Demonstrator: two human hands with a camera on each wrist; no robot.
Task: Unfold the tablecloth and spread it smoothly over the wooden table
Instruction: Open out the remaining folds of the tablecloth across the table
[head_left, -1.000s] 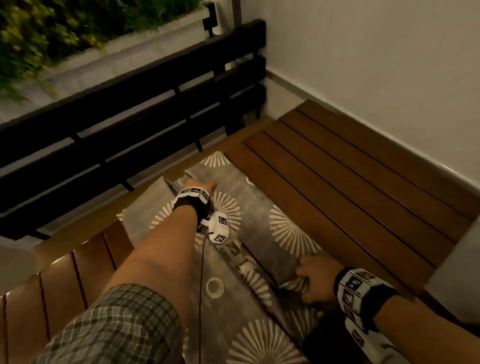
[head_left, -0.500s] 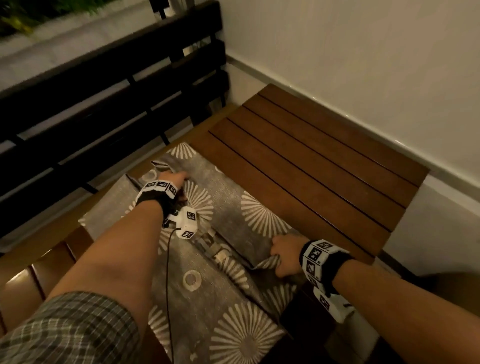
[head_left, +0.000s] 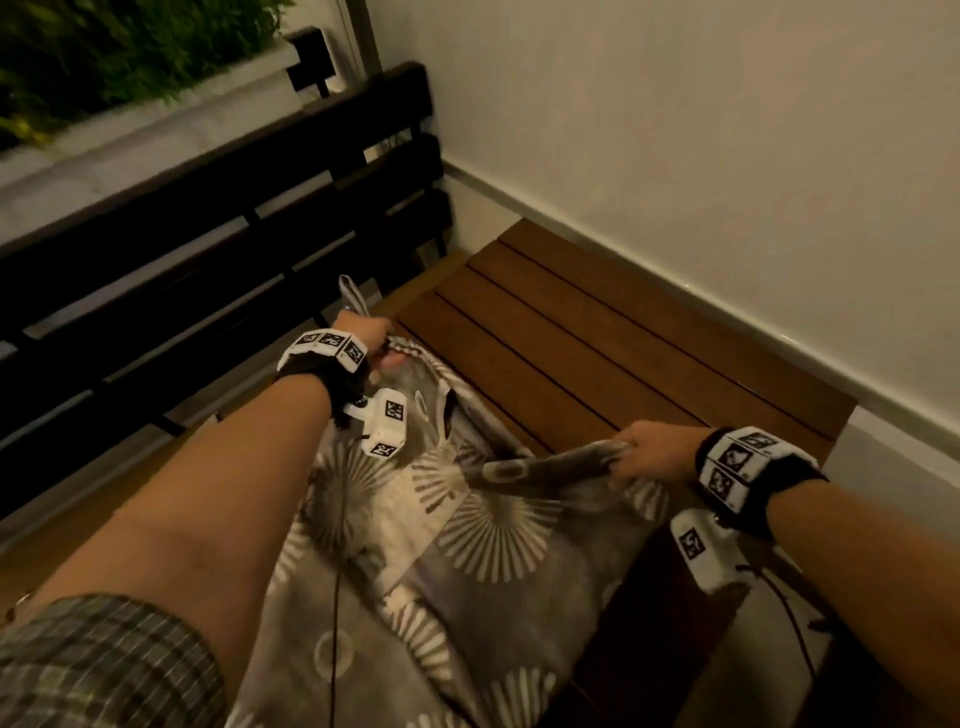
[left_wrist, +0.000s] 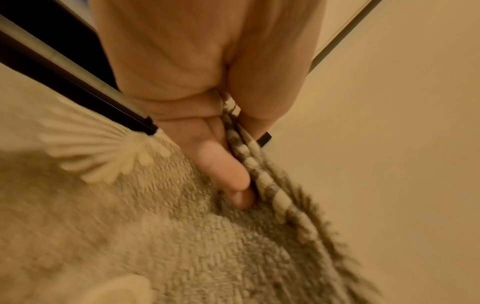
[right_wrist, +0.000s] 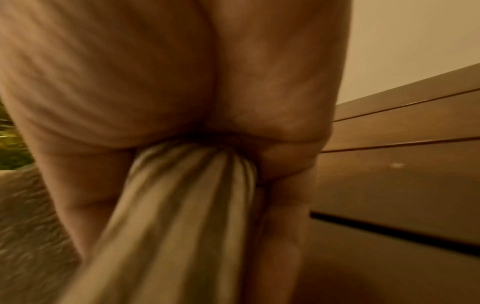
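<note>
Wall (head_left: 675, 156), pale, running beside the table's far edge. Bench (head_left: 208, 218), dark slats, standing just off the table's left end. Table (head_left: 597, 364), brown wooden slats, far half bare. Tablecloth (head_left: 493, 561), grey with white sunburst motifs, rumpled and partly lifted over the table's near side, spilling off its near edge. Left hand (head_left: 363, 332), raised over the table's left end, thumb and fingers (left_wrist: 221, 164) pinching a folded cloth edge. Right hand (head_left: 657, 452), over the table's near edge, fist clenched round a gathered bunch of cloth (right_wrist: 182, 195), pulled taut.
</note>
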